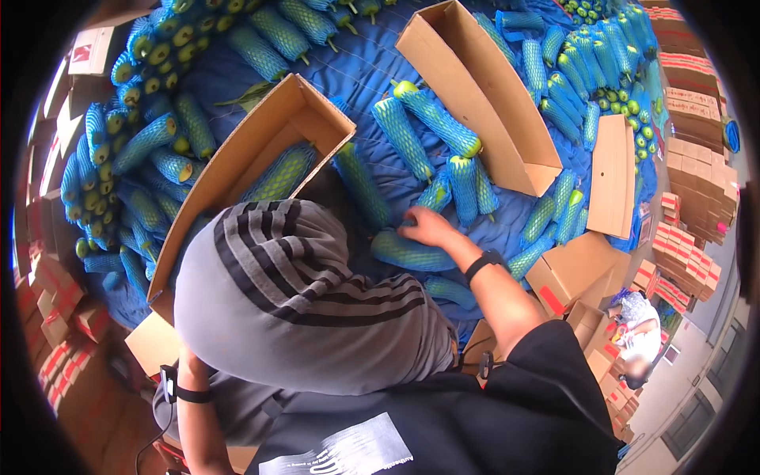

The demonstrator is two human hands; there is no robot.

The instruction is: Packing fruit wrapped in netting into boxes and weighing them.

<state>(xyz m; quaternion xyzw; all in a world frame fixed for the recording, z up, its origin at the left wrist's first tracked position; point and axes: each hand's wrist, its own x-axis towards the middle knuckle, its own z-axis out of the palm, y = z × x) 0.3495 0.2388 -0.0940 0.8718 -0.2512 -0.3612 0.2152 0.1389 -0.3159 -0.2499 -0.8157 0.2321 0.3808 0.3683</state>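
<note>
My right hand (432,227) reaches past my knee with its fingers curled at the top side of a green gourd in blue foam netting (412,253); whether it grips the gourd is unclear. Beyond the fingers lie another netted gourd (363,187) and a shorter one (436,193). My left hand is out of view behind my raised knee; only its forearm shows. Against the knee stands an open, long cardboard box (205,169) with a netted gourd (284,174) inside, partly covered by my leg.
A second long open box (475,89) lies beyond several netted gourds on the blue cloth (356,56). Netted gourds (142,142) are heaped at left and upper right. A closed carton (610,175) and box stacks (692,178) stand at right. Another person (640,335) is there too.
</note>
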